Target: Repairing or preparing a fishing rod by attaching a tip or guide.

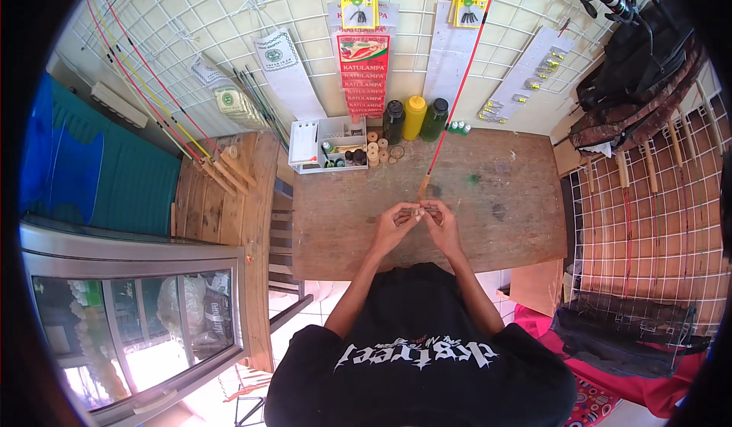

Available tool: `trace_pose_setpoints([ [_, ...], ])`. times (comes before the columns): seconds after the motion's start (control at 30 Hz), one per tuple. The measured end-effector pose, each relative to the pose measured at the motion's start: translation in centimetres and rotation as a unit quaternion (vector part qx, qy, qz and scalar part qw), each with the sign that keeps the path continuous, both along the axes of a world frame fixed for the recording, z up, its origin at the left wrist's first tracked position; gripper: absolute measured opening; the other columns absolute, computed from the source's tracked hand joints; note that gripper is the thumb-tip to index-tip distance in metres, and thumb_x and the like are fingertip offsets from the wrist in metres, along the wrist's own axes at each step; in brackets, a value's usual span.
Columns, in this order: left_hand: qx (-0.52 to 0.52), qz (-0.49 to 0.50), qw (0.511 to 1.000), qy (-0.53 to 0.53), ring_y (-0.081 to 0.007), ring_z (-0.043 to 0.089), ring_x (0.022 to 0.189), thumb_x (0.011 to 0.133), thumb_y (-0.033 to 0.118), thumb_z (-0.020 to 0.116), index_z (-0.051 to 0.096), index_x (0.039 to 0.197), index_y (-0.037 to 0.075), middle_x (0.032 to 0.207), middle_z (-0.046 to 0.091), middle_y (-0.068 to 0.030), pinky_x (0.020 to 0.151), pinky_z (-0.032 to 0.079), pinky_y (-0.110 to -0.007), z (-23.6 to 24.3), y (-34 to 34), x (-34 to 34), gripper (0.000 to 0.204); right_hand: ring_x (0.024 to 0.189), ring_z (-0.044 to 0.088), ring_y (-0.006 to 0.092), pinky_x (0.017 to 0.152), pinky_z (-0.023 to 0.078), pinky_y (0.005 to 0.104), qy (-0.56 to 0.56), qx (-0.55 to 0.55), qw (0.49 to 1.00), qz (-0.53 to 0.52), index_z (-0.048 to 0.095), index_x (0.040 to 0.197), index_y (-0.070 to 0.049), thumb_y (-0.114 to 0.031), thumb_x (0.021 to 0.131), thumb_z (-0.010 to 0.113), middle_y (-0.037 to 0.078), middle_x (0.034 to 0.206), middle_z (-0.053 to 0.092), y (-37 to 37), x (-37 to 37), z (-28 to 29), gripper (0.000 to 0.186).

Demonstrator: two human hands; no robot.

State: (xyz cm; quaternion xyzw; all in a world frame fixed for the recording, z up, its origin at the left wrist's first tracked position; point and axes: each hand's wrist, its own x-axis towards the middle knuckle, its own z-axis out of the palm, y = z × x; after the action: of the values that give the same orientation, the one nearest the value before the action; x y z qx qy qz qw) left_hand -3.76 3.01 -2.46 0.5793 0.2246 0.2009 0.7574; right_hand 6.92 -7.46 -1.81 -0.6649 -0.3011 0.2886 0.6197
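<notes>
A thin red fishing rod [464, 69] slants up and to the right from my hands, its tan handle [423, 188] pointing toward me. My left hand [392, 226] pinches the near end of that handle with bent fingers. From the other side, my right hand [442, 226] closes on the same end, and the fingertips of both hands meet there. The fingers partly cover the handle's butt, so its very end is hard to make out. Both hands are over the near half of the worn wooden table [343, 221].
At the table's back stand a white compartment box [305, 146], several cork rings [373, 152], a yellow bottle [413, 118] and two dark bottles. Packaged lures hang on the white wall grid [301, 15]. More rods [156, 84] lean at left; a glass-doored cabinet [137, 328] is nearer.
</notes>
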Motion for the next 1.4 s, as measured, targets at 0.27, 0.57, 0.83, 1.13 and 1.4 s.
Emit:
trace_pose_setpoints([
  [0.27, -0.023, -0.022, 0.999, -0.028, -0.0151, 0.06, 0.101, 0.081, 0.0, 0.065, 0.058, 0.108, 0.0, 0.105, 0.064, -0.0094, 0.091, 0.047, -0.028, -1.0, 0.3, 0.2, 0.028, 0.091, 0.061, 0.016, 0.079, 0.051, 0.0283, 0.133, -0.009, 0.991, -0.024, 0.054, 0.107, 0.0, -0.002, 0.086, 0.061, 0.011, 0.106, 0.061, -0.5, 0.4, -0.2, 0.022],
  [0.57, -0.003, -0.025, 1.0, -0.019, -0.0172, 0.06, 0.101, 0.079, 0.002, 0.068, 0.054, 0.117, 0.001, 0.109, 0.061, -0.0105, 0.088, 0.05, -0.029, -1.4, 0.2, 0.9, 0.04, 0.089, 0.061, 0.0148, 0.078, 0.051, 0.0274, 0.128, -0.026, 0.991, 0.009, 0.057, 0.111, 0.0, -0.004, 0.084, 0.064, 0.009, 0.101, 0.062, -0.8, 1.8, -2.2, 0.028],
  [0.83, 0.088, -0.014, 0.991, 0.1, -0.0218, 0.061, 0.098, 0.078, 0.019, 0.074, 0.051, 0.124, 0.006, 0.122, 0.049, -0.0135, 0.082, 0.051, -0.032, -0.3, 1.2, 2.5, 0.053, 0.096, 0.059, 0.0141, 0.085, 0.048, 0.0259, 0.153, 0.001, 0.988, -0.035, 0.056, 0.112, -0.001, 0.005, 0.08, 0.063, 0.008, 0.105, 0.062, 0.5, 2.7, -2.6, 0.033],
  [1.13, 0.153, -0.053, 0.984, 0.07, -0.0265, 0.049, 0.117, 0.081, 0.022, 0.07, 0.044, 0.133, 0.01, 0.131, 0.045, -0.0136, 0.091, 0.045, -0.038, -1.1, 3.9, 5.1, 0.059, 0.096, 0.06, 0.013, 0.084, 0.048, 0.0253, 0.132, -0.005, 0.99, -0.051, 0.056, 0.116, 0.001, 0.007, 0.081, 0.06, 0.008, 0.108, 0.063, 1.5, 3.1, -3.3, 0.037],
  [1.4, 0.135, -0.03, 0.99, 0.023, -0.0212, 0.064, 0.092, 0.084, 0.012, 0.065, 0.058, 0.116, 0.004, 0.103, 0.063, -0.01, 0.075, 0.052, -0.031, -2.1, 4.5, 6.2, 0.034, 0.094, 0.061, 0.0127, 0.082, 0.048, 0.0256, 0.125, 0.002, 0.991, -0.043, 0.056, 0.115, 0.002, 0.005, 0.081, 0.062, 0.007, 0.106, 0.063, 1.8, 2.8, -3.1, 0.034],
])
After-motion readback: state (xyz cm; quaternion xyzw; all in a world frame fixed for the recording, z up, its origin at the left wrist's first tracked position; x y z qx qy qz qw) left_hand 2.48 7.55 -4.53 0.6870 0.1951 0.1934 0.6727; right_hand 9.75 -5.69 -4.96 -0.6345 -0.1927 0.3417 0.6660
